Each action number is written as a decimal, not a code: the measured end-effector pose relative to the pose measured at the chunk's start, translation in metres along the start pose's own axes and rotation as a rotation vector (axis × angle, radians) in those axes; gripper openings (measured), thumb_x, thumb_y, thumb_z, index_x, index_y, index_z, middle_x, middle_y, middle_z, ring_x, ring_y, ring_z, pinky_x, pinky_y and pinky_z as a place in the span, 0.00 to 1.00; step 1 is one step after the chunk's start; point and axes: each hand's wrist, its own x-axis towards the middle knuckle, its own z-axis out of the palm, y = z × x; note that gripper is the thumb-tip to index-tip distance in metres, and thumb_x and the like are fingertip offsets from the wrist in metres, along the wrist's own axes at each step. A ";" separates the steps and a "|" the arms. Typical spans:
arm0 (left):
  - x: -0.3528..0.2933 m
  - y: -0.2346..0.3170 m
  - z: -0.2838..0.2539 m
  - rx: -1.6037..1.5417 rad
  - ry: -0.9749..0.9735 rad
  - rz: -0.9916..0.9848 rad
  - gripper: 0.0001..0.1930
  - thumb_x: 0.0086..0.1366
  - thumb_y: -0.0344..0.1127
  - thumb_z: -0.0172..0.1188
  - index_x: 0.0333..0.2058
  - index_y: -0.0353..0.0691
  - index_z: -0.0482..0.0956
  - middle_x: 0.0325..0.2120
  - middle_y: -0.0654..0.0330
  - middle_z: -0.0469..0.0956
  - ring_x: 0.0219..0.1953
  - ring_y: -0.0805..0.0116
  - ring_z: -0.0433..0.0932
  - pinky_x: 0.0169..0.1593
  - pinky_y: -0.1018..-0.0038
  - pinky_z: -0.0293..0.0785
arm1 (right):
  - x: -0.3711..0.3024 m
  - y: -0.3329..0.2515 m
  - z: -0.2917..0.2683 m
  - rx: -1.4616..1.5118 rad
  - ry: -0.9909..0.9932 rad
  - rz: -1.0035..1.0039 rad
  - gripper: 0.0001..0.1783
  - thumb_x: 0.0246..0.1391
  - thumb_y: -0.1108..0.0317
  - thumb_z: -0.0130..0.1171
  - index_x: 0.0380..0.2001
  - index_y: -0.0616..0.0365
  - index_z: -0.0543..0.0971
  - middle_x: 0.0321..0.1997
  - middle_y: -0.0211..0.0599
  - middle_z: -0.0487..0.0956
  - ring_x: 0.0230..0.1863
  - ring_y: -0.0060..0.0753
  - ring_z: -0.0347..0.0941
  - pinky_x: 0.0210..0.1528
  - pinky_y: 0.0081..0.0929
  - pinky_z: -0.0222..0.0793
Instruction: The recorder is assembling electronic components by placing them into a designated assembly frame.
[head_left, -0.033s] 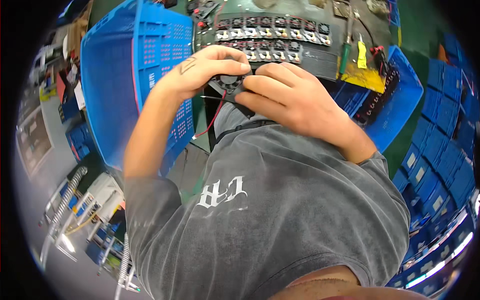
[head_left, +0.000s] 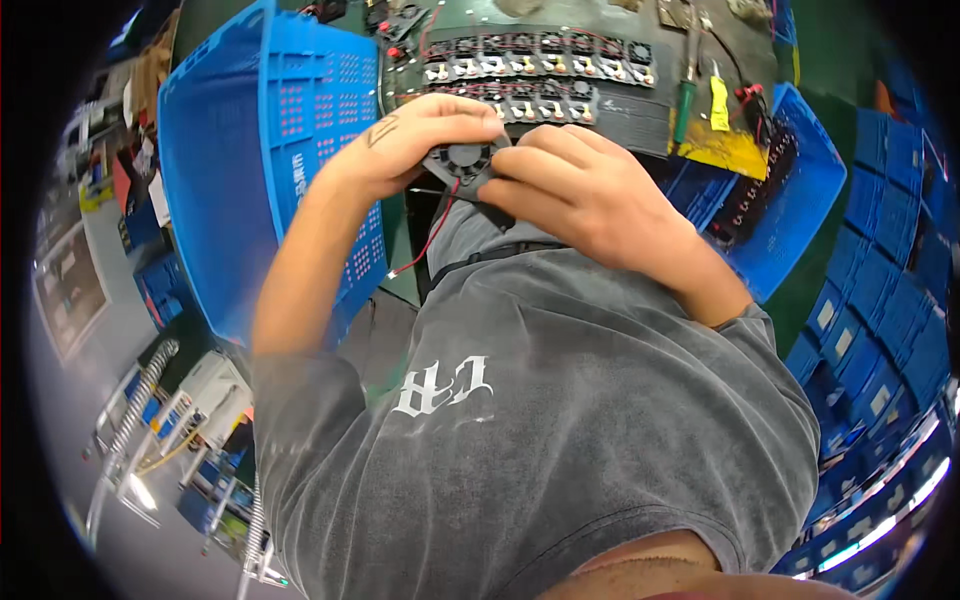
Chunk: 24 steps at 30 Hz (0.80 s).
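A small black fan (head_left: 465, 157) is held up in front of my waist, its round bladed face partly showing. My left hand (head_left: 415, 143) grips the fan's upper left, thumb along the top edge and the other fingers mostly hidden. On the fan's right side my right hand (head_left: 600, 195) is closed, fingers bent against its edge. Below the hub the dark housing (head_left: 492, 200) reaches down under my right fingers. A thin red lead (head_left: 436, 238) hangs from the fan to a small white connector (head_left: 391, 275).
Two rows of small fans with white connectors (head_left: 540, 68) lie on the bench beyond my hands. A green-handled tool (head_left: 686, 108) and a yellow sheet (head_left: 722, 152) are right of them. Blue crates stand at left (head_left: 325, 70) and right (head_left: 808, 190).
The fan has turned so more of its face and housing shows. A thin dark rod with a light tip, seen below it before, is out of sight. Both hands keep their grip.
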 end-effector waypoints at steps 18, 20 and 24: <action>0.172 -0.100 0.002 0.612 0.093 0.120 0.13 0.61 0.32 0.70 0.46 0.39 0.87 0.34 0.64 0.86 0.37 0.77 0.82 0.46 0.78 0.78 | -0.188 0.138 0.057 -0.082 -0.096 0.678 0.23 0.43 0.77 0.71 0.46 0.57 0.78 0.48 0.39 0.76 0.53 0.48 0.74 0.52 0.39 0.75; 0.176 -0.100 -0.003 0.728 0.181 0.150 0.13 0.61 0.31 0.70 0.45 0.38 0.87 0.33 0.63 0.86 0.35 0.76 0.82 0.44 0.78 0.78 | -0.193 0.148 0.064 -0.077 -0.078 0.673 0.24 0.43 0.77 0.71 0.46 0.57 0.78 0.48 0.39 0.76 0.53 0.48 0.74 0.52 0.39 0.75; 0.183 -0.104 -0.008 0.926 0.361 0.260 0.12 0.61 0.31 0.70 0.44 0.39 0.87 0.33 0.59 0.86 0.35 0.73 0.83 0.42 0.74 0.79 | -0.196 0.160 0.075 -0.039 -0.087 0.676 0.24 0.42 0.76 0.72 0.46 0.56 0.78 0.47 0.39 0.76 0.53 0.48 0.74 0.52 0.39 0.75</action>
